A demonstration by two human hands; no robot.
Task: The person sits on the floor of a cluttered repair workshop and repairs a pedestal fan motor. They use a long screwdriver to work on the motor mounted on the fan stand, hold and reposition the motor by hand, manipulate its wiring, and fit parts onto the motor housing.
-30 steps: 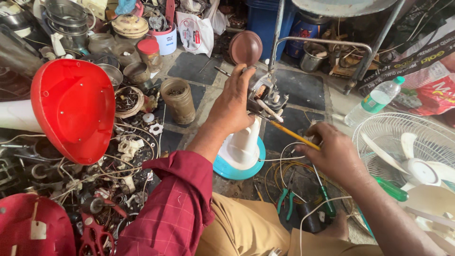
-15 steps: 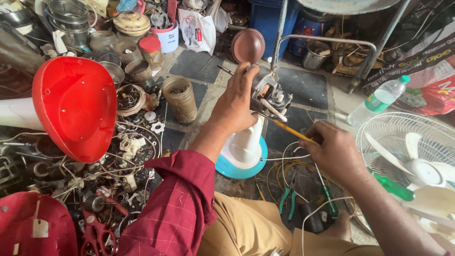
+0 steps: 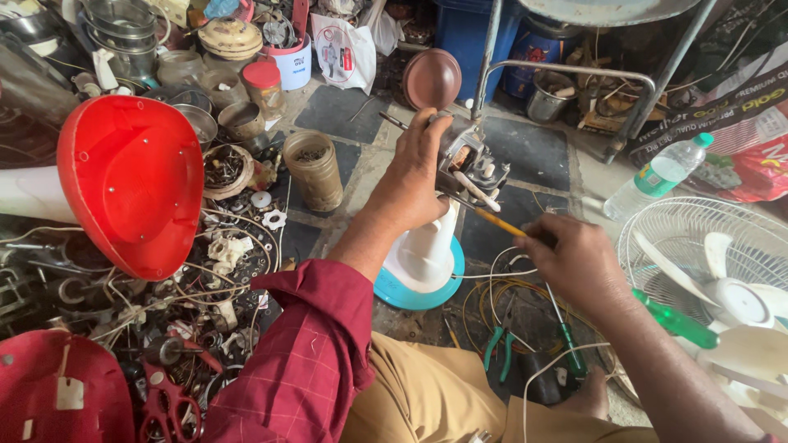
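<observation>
My left hand (image 3: 417,176) was clamped around the fan motor (image 3: 469,164) at the top of the white and teal fan stand (image 3: 423,261), its grip full of the motor housing, which I judged was to keep the bare unit from turning or tipping while I worked on it. My right hand (image 3: 579,264) held the yellow-handled screwdriver (image 3: 492,220) in a closed grip, with the shaft angled up and to the left so that its tip met the underside of the motor; the exact screw or terminal was too small to tell. The stand sat on the floor right in front of my knees, between my two arms, close enough for both hands to reach without stretching.

Loose wires (image 3: 501,289) trailed from the stand's base towards my right side, and green-handled pliers (image 3: 496,349) lay just beside them on the floor, near to hand. A green-handled screwdriver (image 3: 675,321) rested across the white fan guard (image 3: 698,238) to my right. On my left stood a large red fan base (image 3: 131,193) on edge amid scattered small parts, and a brown jar (image 3: 313,171) sat beyond it, well apart from the work.
</observation>
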